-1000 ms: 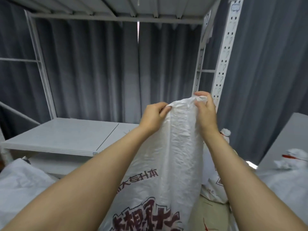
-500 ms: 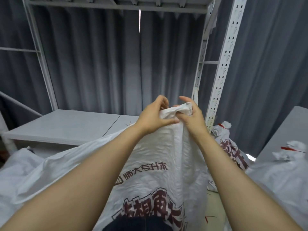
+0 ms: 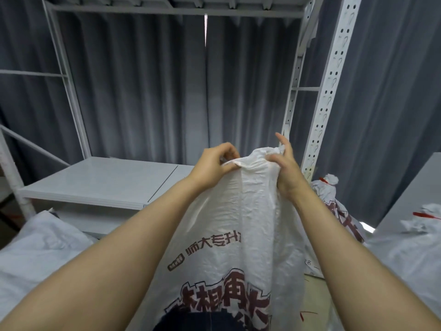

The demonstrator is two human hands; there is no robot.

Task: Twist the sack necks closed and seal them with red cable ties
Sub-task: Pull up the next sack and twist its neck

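Fingers [image 3: 228, 152] of the left hand [image 3: 212, 167] curl against the thumb, pinching the top hem of the white woven sack [image 3: 241, 223]; the right hand [image 3: 287, 170] clutches the bunched mouth just beside it, index finger raised free, the others pressed into the folds.

Head view: the sack stands upright between the forearms, in front of a white shelf rack [image 3: 100, 182]; its neck is gathered but not yet twisted, and no tie is on it; thin crinkled weave, dark red printed characters on the front.

Handling, as judged: fabric light, limp and rather slick; best gripped just below the hem, where the gathers lie thickest.

At right, a sealed sack [image 3: 338, 211] carries a red cable tie [image 3: 322, 180].
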